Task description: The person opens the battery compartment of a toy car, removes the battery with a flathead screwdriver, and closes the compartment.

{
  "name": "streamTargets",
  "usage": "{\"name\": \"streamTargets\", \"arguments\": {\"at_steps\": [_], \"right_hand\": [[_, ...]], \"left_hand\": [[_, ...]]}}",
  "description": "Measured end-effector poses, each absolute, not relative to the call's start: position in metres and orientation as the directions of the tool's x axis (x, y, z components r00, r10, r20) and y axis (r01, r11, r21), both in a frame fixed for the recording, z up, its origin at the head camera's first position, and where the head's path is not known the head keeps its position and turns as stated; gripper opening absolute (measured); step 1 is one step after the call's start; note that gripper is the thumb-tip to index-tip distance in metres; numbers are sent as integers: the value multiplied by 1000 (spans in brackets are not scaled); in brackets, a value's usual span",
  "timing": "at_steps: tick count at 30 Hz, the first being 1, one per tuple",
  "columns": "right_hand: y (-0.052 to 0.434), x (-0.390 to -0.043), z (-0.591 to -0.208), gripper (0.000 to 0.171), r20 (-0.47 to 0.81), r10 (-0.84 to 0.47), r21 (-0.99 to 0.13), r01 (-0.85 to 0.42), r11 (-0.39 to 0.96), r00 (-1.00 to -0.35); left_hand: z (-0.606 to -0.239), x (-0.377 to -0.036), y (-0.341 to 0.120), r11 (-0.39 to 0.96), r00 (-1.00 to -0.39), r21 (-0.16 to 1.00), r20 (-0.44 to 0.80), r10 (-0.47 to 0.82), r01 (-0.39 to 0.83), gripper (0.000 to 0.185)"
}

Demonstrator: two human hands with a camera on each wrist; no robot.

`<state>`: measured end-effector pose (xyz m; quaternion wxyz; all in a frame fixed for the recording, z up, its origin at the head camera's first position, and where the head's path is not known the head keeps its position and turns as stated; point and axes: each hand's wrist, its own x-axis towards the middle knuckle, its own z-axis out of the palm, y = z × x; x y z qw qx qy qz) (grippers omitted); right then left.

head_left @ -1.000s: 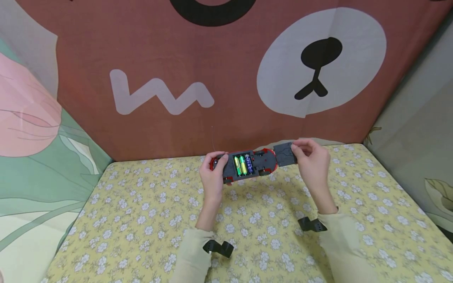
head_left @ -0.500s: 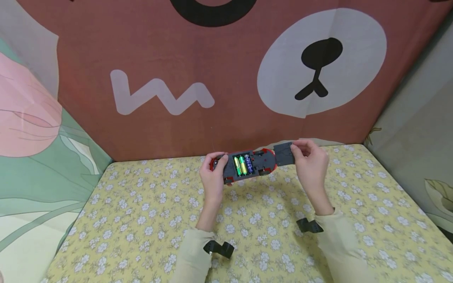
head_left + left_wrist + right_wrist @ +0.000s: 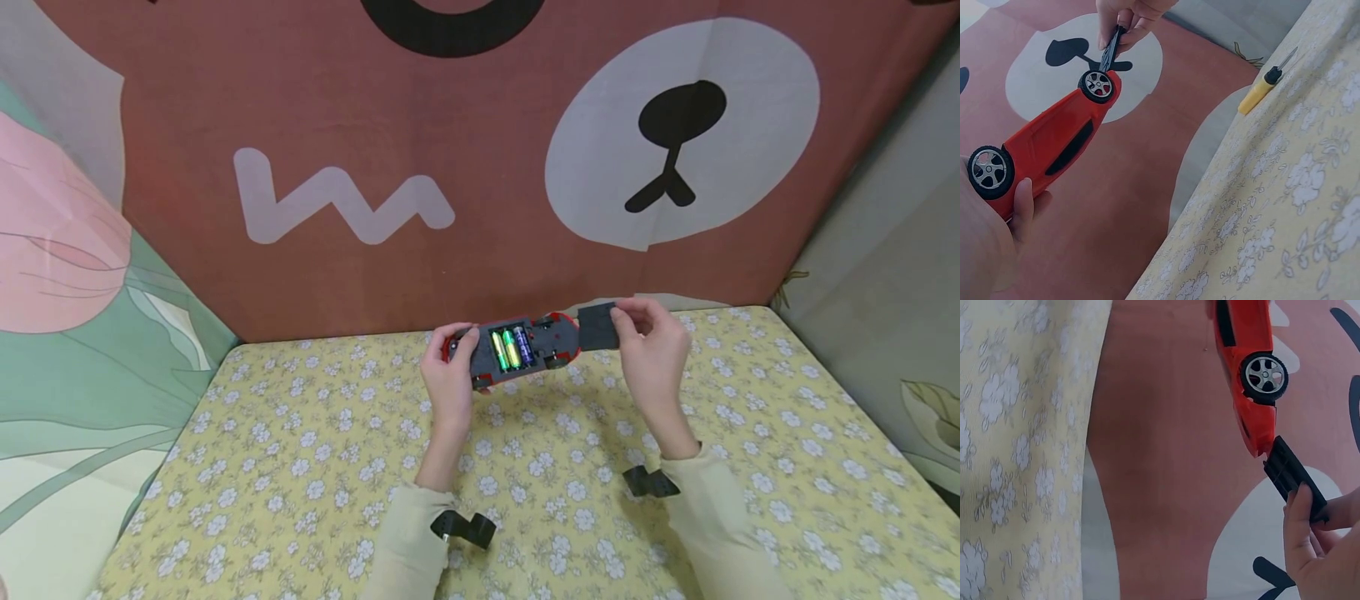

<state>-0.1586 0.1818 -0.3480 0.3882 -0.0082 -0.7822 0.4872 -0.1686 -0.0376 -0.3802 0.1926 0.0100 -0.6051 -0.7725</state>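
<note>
My left hand (image 3: 450, 379) grips one end of a red toy car (image 3: 555, 338), held upside down above the table with its dark underside facing me. In the open battery compartment lie batteries (image 3: 512, 348), two green-and-yellow and one dark blue. A flat black battery cover (image 3: 597, 327) is pinched between the thumb and fingers of my right hand (image 3: 654, 354), close to the car's other end. The right wrist view shows the cover (image 3: 1296, 475) tilted beside the car's red end (image 3: 1257, 428); whether they touch I cannot tell. Silver-spoked wheels (image 3: 1097, 86) show in the left wrist view.
A screwdriver (image 3: 1260, 94) with a yellow handle lies on the table in the left wrist view. The table is covered with a yellow floral cloth (image 3: 300, 467). Behind it hangs a brown cloth (image 3: 337, 275) with a bear print.
My right hand has shifted slightly left with the battery cover. The car has also drifted a little left in my left hand, and both grips look the same.
</note>
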Motion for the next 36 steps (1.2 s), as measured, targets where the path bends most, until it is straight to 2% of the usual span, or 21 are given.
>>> {"name": "streamTargets", "arguments": {"at_steps": [8,14,36], "right_hand": [[190,-159,-346,16,413,426,-888,-253,385,-805],[199,-162,-345,24,291,425,-942,-181,282,-857],[210,-172,-360,26,115,418,-962,3,272,-901]], "left_hand": [[-380,-169,-37,-206,-924,937,209,-319,283,21],[-378,-168,-38,-220,-921,933,203,-333,286,21],[-382,-170,-39,-206,-917,929,231,-326,307,20]]}}
